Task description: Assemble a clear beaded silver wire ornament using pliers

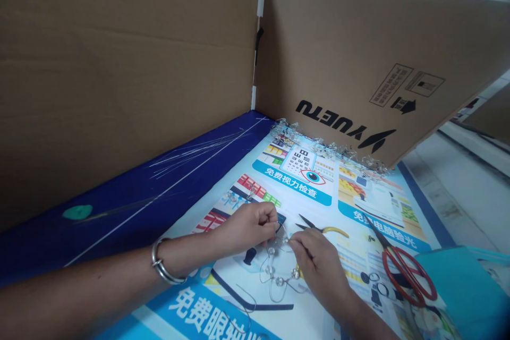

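Observation:
My left hand (255,226), with a silver bangle (161,263) on its wrist, is closed, its fingertips pinching thin wire. Just to its right, my right hand (319,255) is also closed, thumb and finger pressed together on the same wired piece. Between and below the hands hangs a loose loop of wire with clear beads (279,281). Yellow-handled pliers (336,231) lie just beyond my right hand, their dark jaws pointing left. Farther right rest red-handled scissors (408,271), blades partly apart.
Tall cardboard panels (131,53) stand at the left and back. A row of wired clear beads (342,153) lies along the back panel. Loose thin wires (199,153) and a green piece (77,212) rest on the blue surface. A teal item (464,287) sits at the right.

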A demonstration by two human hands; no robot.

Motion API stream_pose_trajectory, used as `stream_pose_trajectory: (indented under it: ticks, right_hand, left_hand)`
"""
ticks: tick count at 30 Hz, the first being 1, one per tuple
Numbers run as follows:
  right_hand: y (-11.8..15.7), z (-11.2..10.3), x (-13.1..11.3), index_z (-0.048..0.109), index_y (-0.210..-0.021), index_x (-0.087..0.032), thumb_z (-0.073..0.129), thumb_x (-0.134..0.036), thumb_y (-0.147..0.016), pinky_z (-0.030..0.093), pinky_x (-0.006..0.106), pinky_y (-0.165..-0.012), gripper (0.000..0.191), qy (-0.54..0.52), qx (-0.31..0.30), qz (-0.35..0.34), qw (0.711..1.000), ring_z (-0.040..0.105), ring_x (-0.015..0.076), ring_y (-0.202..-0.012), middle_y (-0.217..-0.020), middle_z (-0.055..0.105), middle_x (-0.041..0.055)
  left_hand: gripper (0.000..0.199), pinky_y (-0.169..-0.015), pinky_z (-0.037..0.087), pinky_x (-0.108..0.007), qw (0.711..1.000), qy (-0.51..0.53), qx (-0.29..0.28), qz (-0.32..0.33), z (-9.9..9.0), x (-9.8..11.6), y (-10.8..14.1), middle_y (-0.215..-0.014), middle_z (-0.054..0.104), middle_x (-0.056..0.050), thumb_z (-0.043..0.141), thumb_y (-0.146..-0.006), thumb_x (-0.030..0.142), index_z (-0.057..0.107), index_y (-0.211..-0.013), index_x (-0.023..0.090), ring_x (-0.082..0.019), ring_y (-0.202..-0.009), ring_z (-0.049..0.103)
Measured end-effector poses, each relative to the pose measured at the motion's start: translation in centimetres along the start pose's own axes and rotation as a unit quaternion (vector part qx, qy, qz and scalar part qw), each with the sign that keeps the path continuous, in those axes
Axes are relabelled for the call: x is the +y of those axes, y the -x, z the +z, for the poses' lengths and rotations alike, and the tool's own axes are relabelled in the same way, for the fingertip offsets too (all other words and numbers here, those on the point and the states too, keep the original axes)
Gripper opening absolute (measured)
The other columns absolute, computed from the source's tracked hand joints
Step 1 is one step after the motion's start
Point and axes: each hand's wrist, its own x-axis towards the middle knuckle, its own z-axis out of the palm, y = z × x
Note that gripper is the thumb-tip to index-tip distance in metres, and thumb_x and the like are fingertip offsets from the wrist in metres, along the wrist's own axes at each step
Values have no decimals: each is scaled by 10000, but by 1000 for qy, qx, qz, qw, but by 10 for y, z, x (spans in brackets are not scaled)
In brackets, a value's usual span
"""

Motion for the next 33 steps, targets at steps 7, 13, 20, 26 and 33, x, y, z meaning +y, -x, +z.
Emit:
stream_pose_trajectory:
  ticks: [7,13,20,26,33]
  right_hand:
    - [2,0,1,582,-785,-213,444,-221,-868,392,259,-663,161,9,8,20,1000,525,155,-738,-757,588,6]
    - [2,0,2,597,-877,-220,444,-217,-867,396,267,-698,153,9,4,19,1000,539,159,-778,-810,606,9]
    - [2,0,2,591,-860,-219,428,-221,-874,391,272,-696,163,18,-9,14,1000,536,162,-778,-808,606,12]
    - [1,-1,2,586,-873,-227,423,-222,-879,387,270,-695,163,17,-14,9,1000,531,160,-784,-819,605,6]
    - [2,0,3,585,-917,-238,432,-220,-875,389,267,-712,160,12,-6,7,1000,537,156,-803,-846,612,1]
  left_hand:
    - [95,-441,401,-180,1000,12,-10,-4,0,1,2,-620,621,0,486,-772,225,481,-703,161,-101,-496,568]
    - [52,-467,399,-177,1000,14,-4,12,0,-1,1,-645,615,7,479,-759,182,492,-714,159,-96,-526,566]
    - [48,-473,392,-178,1000,26,-4,10,0,0,2,-632,605,13,482,-747,172,499,-706,155,-91,-524,553]
    - [63,-459,380,-177,1000,30,-3,-1,0,3,1,-635,604,14,480,-754,197,484,-705,157,-89,-515,551]
    - [56,-465,371,-179,1000,26,4,10,0,3,0,-611,594,16,481,-755,186,491,-709,155,-84,-510,532]
